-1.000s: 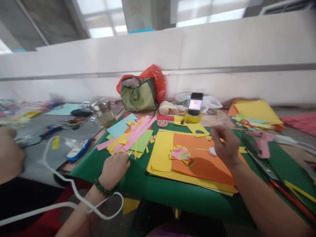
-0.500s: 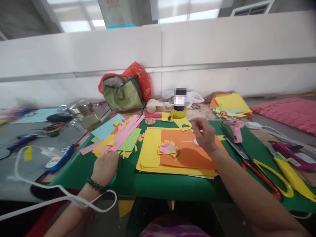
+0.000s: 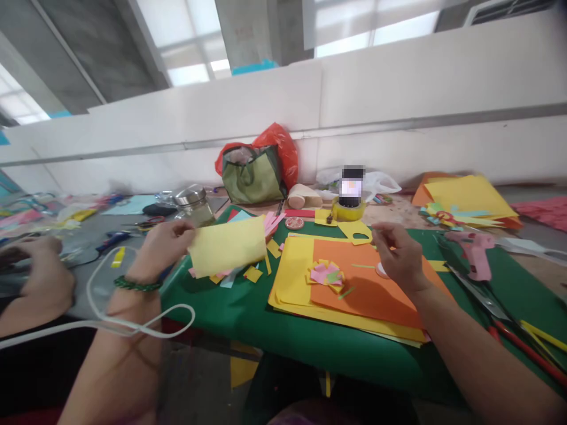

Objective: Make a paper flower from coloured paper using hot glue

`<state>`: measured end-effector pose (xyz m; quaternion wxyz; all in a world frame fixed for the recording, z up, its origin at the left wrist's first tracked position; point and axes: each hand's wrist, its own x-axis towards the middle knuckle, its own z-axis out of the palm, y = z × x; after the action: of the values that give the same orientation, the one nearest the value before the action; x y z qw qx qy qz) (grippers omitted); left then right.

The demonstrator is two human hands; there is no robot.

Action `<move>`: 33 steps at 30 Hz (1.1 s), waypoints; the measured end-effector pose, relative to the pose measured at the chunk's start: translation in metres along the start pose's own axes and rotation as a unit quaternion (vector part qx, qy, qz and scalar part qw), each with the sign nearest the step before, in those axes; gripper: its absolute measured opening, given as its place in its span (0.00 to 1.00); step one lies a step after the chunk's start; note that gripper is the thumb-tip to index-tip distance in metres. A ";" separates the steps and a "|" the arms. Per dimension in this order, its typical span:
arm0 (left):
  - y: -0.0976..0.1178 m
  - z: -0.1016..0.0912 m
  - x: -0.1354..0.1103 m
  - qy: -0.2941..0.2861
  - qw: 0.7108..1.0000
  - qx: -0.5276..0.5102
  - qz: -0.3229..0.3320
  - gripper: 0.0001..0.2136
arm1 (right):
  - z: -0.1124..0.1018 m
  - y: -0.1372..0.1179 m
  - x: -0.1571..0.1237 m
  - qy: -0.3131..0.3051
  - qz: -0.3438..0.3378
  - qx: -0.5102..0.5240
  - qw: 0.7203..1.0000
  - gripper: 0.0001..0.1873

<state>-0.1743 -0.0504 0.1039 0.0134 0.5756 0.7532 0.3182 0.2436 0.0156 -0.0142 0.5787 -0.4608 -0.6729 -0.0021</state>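
My left hand [image 3: 170,242] pinches the corner of a pale yellow sheet of paper [image 3: 228,245], held up over loose scraps. Pink paper strips [image 3: 273,222] poke out behind it. To the right, my right hand [image 3: 398,254] is closed, thumb against fingertips, above the orange paper [image 3: 376,295]; whatever it may hold is too small to make out. A layered paper flower [image 3: 325,275], yellow and pink with a green bit, lies on the orange paper, which rests on yellow sheets [image 3: 287,277]. Beyond my right fingertips is a yellow piece with a cut-out hole [image 3: 353,229].
A pink glue gun [image 3: 476,254] and large scissors [image 3: 482,295] lie at the right. Behind stand a glass jar [image 3: 195,206], a green bag [image 3: 252,177] and a phone on yellow tape [image 3: 348,209]. A white cable [image 3: 172,308] loops near my left forearm. Another person's hand [image 3: 42,251] shows far left.
My left hand has lifted the pale yellow sheet from the scrap pile and moved up and left. My right hand stays pinched over the orange paper. The view has swung left, showing another person's arm.
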 end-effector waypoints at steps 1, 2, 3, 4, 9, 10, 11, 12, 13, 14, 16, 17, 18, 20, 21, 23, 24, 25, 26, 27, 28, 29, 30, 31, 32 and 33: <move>0.000 -0.006 0.003 0.003 0.999 -0.042 -0.023 0.05 | 0.000 0.000 0.000 0.002 -0.001 -0.003 1.000 0.09; 0.000 -0.010 0.004 0.008 0.996 -0.080 -0.043 0.05 | 0.000 0.000 0.000 0.003 -0.002 -0.005 1.000 0.09; 0.001 -0.014 0.004 0.018 0.991 -0.114 -0.060 0.05 | 0.000 0.000 0.001 0.004 -0.003 -0.007 1.000 0.09; 0.003 -0.017 0.002 0.035 0.986 -0.147 -0.071 0.05 | 0.000 0.000 0.001 0.004 -0.005 -0.008 1.000 0.09; 0.018 -0.019 -0.013 0.161 0.965 -0.204 0.038 0.04 | -0.002 -0.003 -0.001 -0.013 -0.004 -0.018 1.000 0.09; 0.022 -0.018 -0.016 0.192 0.962 -0.178 0.077 0.05 | -0.002 -0.003 -0.001 -0.016 0.001 -0.018 1.000 0.09; 0.027 -0.017 -0.020 0.220 0.958 -0.143 0.114 0.06 | -0.002 -0.002 -0.002 -0.018 0.005 -0.018 1.000 0.09; 0.032 -0.016 -0.023 0.246 0.951 -0.106 0.153 0.06 | -0.001 -0.001 -0.002 -0.017 0.006 -0.018 1.000 0.09; 0.037 -0.016 -0.026 0.265 0.942 -0.071 0.194 0.06 | -0.001 0.000 -0.003 -0.016 0.006 -0.021 1.000 0.08; 0.042 -0.016 -0.030 0.279 0.929 -0.038 0.239 0.05 | -0.001 0.001 -0.002 -0.012 0.001 -0.026 1.000 0.09; 0.051 -0.015 -0.036 0.288 0.899 0.012 0.330 0.05 | -0.001 -0.001 -0.001 0.007 -0.023 -0.044 0.999 0.10; 0.055 -0.013 -0.040 0.281 0.883 0.030 0.375 0.05 | -0.002 -0.004 0.000 0.021 -0.051 -0.060 0.997 0.11; 0.060 -0.010 -0.045 0.263 0.869 0.044 0.418 0.06 | -0.004 -0.011 0.001 0.034 -0.091 -0.080 0.992 0.14; 0.069 0.001 -0.058 0.209 0.838 0.062 0.500 0.07 | -0.011 -0.031 -0.001 0.054 -0.203 -0.133 0.969 0.23; 0.074 0.010 -0.066 0.178 0.821 0.067 0.537 0.07 | -0.015 -0.044 -0.005 0.054 -0.266 -0.162 0.949 0.27; 0.083 0.031 -0.087 0.141 0.779 0.057 0.608 0.08 | -0.025 -0.073 -0.017 0.039 -0.362 -0.203 0.909 0.26; 0.086 0.042 -0.098 0.124 0.758 0.043 0.639 0.08 | -0.030 -0.086 -0.026 0.013 -0.389 -0.215 0.896 0.23; 0.089 0.053 -0.109 0.108 0.748 0.027 0.655 0.09 | -0.035 -0.097 -0.034 -0.040 -0.398 -0.218 0.890 0.19; 0.091 0.063 -0.119 0.113 0.741 0.006 0.662 0.09 | -0.039 -0.105 -0.042 -0.079 -0.391 -0.217 0.891 0.15; 0.092 0.072 -0.128 0.113 0.734 -0.011 0.670 0.10 | -0.044 -0.110 -0.049 -0.108 -0.381 -0.206 0.895 0.13; 0.092 0.079 -0.135 0.106 0.734 -0.026 0.670 0.10 | -0.048 -0.112 -0.054 -0.131 -0.369 -0.195 0.899 0.13; 0.091 0.085 -0.139 0.094 0.739 -0.030 0.666 0.10 | -0.052 -0.111 -0.057 -0.141 -0.361 -0.184 0.903 0.14; 0.089 0.090 -0.142 0.081 0.747 -0.035 0.659 0.10 | -0.058 -0.108 -0.058 -0.147 -0.356 -0.178 0.905 0.14; 0.087 0.095 -0.142 0.074 0.758 -0.042 0.647 0.10 | -0.063 -0.104 -0.056 -0.149 -0.354 -0.180 0.906 0.14; 0.083 0.098 -0.139 0.071 0.773 -0.046 0.629 0.09 | -0.070 -0.097 -0.053 -0.149 -0.356 -0.190 0.903 0.13; 0.079 0.100 -0.134 0.074 0.792 -0.051 0.604 0.09 | -0.077 -0.090 -0.048 -0.146 -0.362 -0.207 0.897 0.12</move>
<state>-0.0220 -0.1108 0.0166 -0.2078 0.8866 0.2339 0.3406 0.2433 -0.1071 0.0216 0.3250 -0.2902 -0.8542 -0.2837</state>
